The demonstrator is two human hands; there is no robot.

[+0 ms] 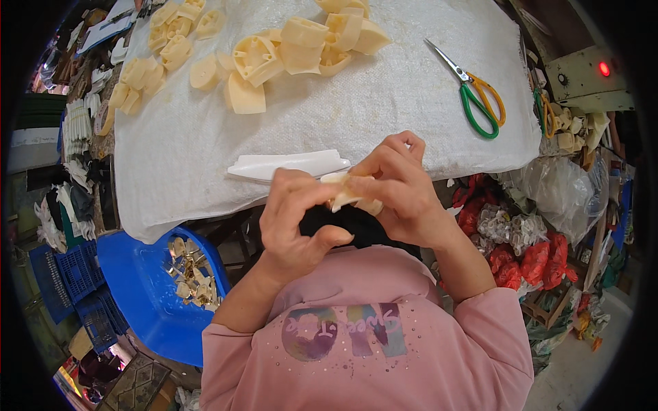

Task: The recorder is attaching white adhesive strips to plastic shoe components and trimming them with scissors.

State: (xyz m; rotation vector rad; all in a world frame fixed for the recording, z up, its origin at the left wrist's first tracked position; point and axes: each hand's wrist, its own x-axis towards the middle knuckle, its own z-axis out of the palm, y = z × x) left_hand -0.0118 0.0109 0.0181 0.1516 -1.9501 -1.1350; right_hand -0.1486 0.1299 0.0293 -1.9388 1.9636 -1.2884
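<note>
A small cream-coloured moulded piece (340,197) is held in front of my chest, just off the table's near edge. The fingers and thumb of my right hand (401,188) are closed on it. My left hand (291,212) is open beside it: the index fingertip reaches the piece's left side while the thumb stands apart. Just beyond my hands, a long white glossy piece (284,166) lies along the near edge of the table. Larger cream moulded pieces (301,55) are heaped at the far side, some joined together.
White woven sheeting covers the table (384,96). Scissors (469,92) with green and yellow handles lie at the right. A blue basin (127,274) at lower left contains small shiny gold-coloured pieces (195,277). Red plastic bags (538,264) and clear plastic crowd the right side.
</note>
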